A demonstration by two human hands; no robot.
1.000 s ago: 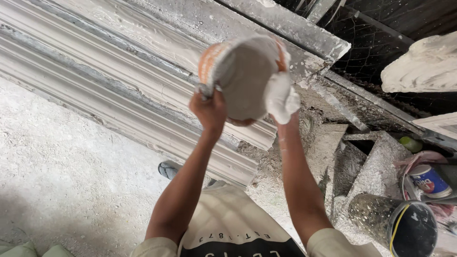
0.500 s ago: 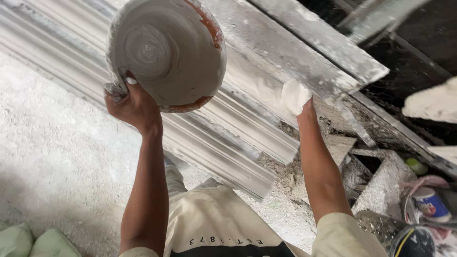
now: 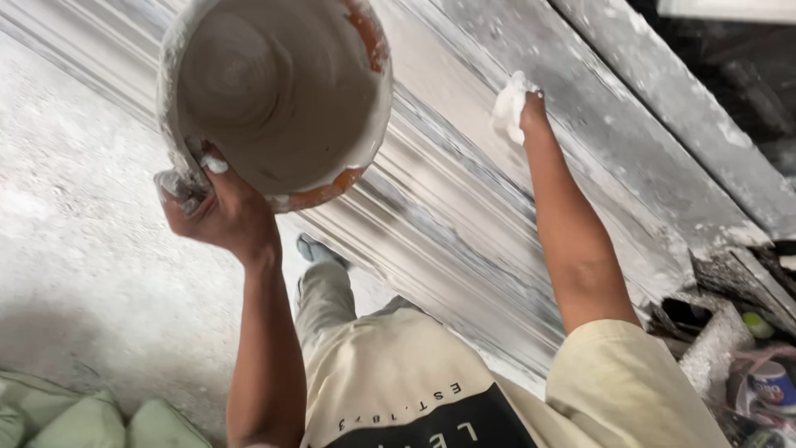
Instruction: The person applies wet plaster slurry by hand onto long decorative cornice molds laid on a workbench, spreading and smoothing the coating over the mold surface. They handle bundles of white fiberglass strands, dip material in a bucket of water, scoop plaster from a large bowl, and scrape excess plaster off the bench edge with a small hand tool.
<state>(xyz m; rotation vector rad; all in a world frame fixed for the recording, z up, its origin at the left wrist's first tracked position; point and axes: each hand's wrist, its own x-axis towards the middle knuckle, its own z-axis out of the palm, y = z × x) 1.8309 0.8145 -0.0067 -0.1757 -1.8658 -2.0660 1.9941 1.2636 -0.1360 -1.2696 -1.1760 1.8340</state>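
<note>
My left hand (image 3: 217, 209) grips the rim of a plaster-caked orange bowl (image 3: 278, 91), held up close to the camera with its wet grey inside facing me. My right hand (image 3: 521, 106) is stretched out and coated in white plaster, pressing a lump of it onto the long ridged plaster moulding (image 3: 464, 207) that runs diagonally across the view. My arms, a cream shirt and one grey-trousered leg with a shoe (image 3: 317, 249) show below.
A rough grey concrete floor (image 3: 75, 249) lies to the left, with pale green sacks (image 3: 83, 419) at the bottom left. At the right edge sit rubble, a small printed tin (image 3: 773, 386) and a plaster-covered plank (image 3: 663, 108).
The bowl has come closer and turned so its inside faces me. My right hand has moved away from the bowl up onto the moulding with plaster in it.
</note>
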